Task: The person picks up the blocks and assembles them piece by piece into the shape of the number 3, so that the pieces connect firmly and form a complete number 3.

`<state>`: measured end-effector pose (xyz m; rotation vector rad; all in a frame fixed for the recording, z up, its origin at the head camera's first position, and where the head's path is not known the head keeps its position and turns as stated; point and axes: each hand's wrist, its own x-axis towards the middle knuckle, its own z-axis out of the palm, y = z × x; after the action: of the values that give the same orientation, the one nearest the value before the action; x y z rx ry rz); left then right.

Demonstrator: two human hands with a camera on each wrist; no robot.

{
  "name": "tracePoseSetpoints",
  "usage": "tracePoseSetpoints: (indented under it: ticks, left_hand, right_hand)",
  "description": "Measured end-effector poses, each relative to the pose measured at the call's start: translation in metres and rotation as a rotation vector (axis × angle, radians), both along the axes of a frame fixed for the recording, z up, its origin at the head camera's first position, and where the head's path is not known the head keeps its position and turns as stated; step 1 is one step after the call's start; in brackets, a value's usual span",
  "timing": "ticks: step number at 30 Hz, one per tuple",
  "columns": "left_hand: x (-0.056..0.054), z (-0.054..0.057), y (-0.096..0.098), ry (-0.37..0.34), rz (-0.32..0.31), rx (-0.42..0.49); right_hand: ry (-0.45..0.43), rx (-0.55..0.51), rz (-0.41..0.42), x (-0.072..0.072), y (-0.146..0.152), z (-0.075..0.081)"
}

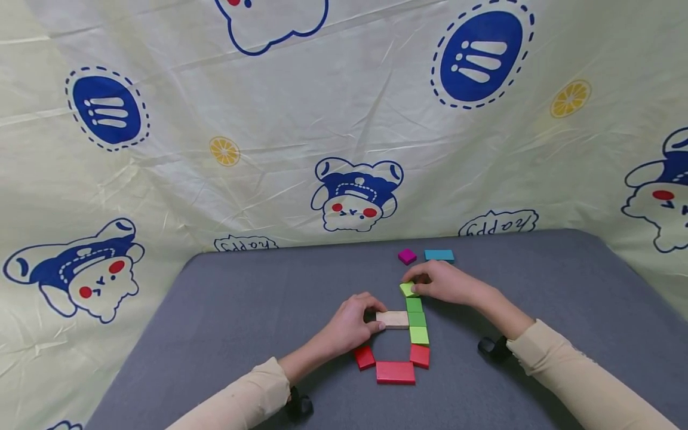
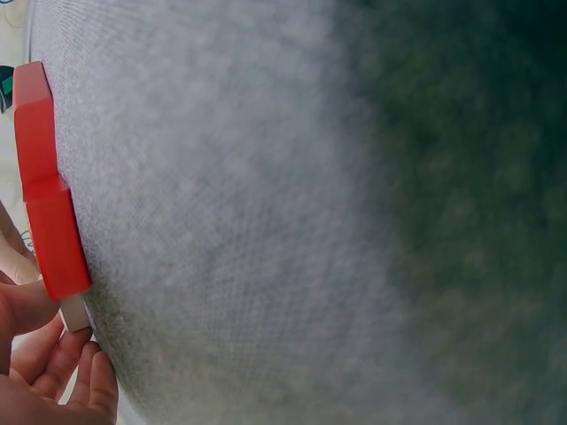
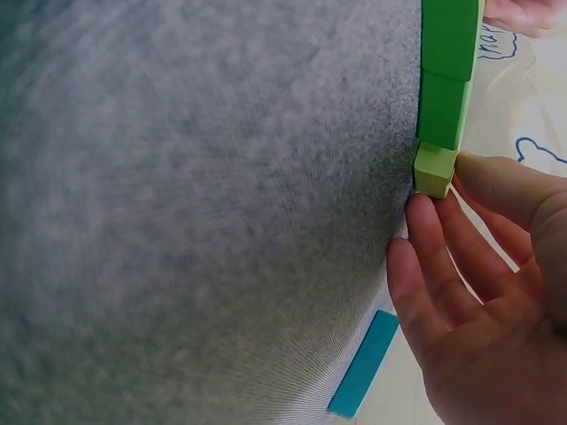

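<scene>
Between thumb and fingers, my left hand [image 1: 353,322] pinches the left end of a plain wooden block [image 1: 396,319]; its right end meets a column of green blocks. My right hand [image 1: 447,283] pinches a light green block [image 1: 407,289] at the far end of that column, sitting slightly askew. Nearer in the column lie a green block [image 1: 414,304], another green block [image 1: 417,319] and a light green block [image 1: 419,335]. In the right wrist view, fingertips and thumb touch the light green block [image 3: 433,173].
Below the column is a red block [image 1: 420,356], then a longer red block [image 1: 395,372] and a tilted red block [image 1: 365,358] near my left hand. A purple block [image 1: 407,257] and a blue block [image 1: 439,255] lie toward the far edge of the grey table [image 1: 258,310].
</scene>
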<state>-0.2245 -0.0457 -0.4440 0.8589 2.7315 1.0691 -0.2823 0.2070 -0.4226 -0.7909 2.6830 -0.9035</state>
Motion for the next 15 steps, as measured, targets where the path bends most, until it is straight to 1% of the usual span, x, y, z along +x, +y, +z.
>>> tracePoseSetpoints:
  ticks: [6,15]
  left_hand:
    - [0.0003,-0.0004,0.0003,-0.004,0.005,0.001]
    - [0.0007,-0.0002,0.0000,-0.018,0.013,0.006]
  right_hand:
    - [-0.008,0.005,-0.004,0.0013,-0.0009,0.0004]
    - [0.004,0.015,-0.013,0.0052,-0.0014,0.0030]
